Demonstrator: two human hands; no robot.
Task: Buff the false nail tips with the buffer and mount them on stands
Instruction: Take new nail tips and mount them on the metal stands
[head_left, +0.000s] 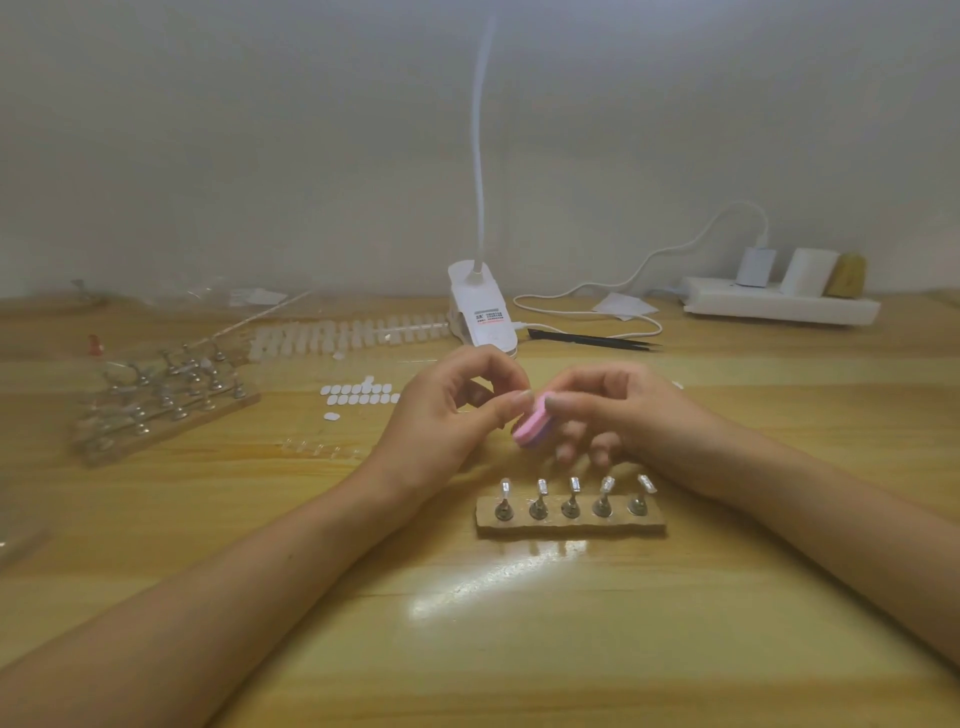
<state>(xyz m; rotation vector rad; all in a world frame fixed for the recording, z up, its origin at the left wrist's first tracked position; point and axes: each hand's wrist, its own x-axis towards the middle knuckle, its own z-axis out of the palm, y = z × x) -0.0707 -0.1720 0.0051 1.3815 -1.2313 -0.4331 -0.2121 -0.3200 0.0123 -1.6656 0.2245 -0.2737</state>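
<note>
Wood table (519, 649) first, with left hand (447, 410) and right hand (618, 410) meeting over its middle. Just before them stands a rack (571, 526) of five stands, each topped with a clear tip. The right hand grips the pink buffer (530, 430). The left fingers curl at its end, and I cannot tell what they pinch.

Dim, flat, greyish illumination from overhead. A streaked glare patch marks the wooden tabletop (498, 577) on the viewer's side of the fingers (511, 408); soft shadows lie directly beneath them. Focus is soft throughout, haziest far left of the fingers. Wide-angle distortion bows the tabletop's far edge beyond them.
</note>
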